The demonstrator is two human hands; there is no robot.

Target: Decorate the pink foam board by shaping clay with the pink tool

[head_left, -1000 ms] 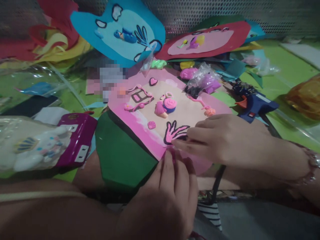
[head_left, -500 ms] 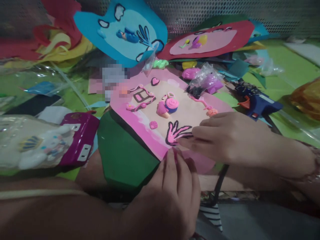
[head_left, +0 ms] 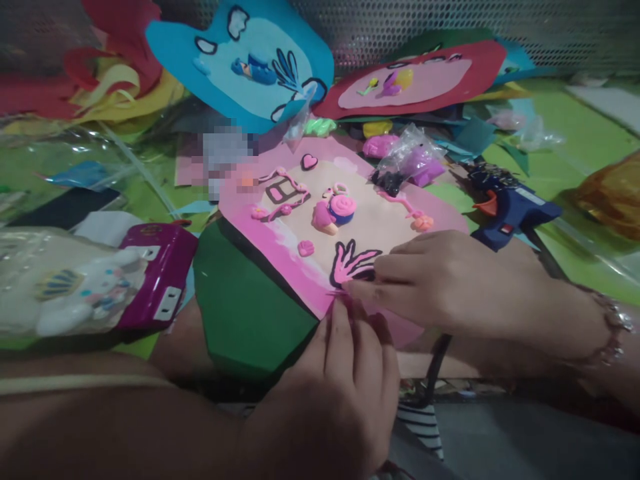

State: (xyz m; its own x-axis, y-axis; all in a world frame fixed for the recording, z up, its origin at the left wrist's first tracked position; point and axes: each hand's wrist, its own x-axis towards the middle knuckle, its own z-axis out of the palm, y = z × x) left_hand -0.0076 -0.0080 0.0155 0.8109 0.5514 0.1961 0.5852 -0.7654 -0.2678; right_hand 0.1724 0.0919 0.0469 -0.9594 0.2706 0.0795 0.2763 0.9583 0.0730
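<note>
In the head view a pink paper sheet [head_left: 280,257] lies in front of me, decorated with modelling clay. A pink clay snail with a blue underside [head_left: 342,208] sits at its middle. Nearer me is a pink, branching clay plant outlined in black [head_left: 350,263]. My left hand [head_left: 345,373] is closed at the sheet's near edge, with magenta modelling clay [head_left: 336,292] at its fingertips. My right hand [head_left: 445,280] lies over the sheet's right side, fingers curled, its fingertips beside the plant and close to my left fingers. What the right fingers hold is hidden.
Green paper [head_left: 245,307] lies under the sheet's left side. To the left is a clear and purple case [head_left: 155,277]. A blue glue gun [head_left: 520,210] stands right of the sheet. Behind are bagged clay [head_left: 420,160], a blue paper picture [head_left: 210,80] and a red one [head_left: 325,107].
My right hand has shifted slightly left, its fingertips now closer to my left fingers. A thin bit of magenta clay shows between them. My left hand has barely moved.
</note>
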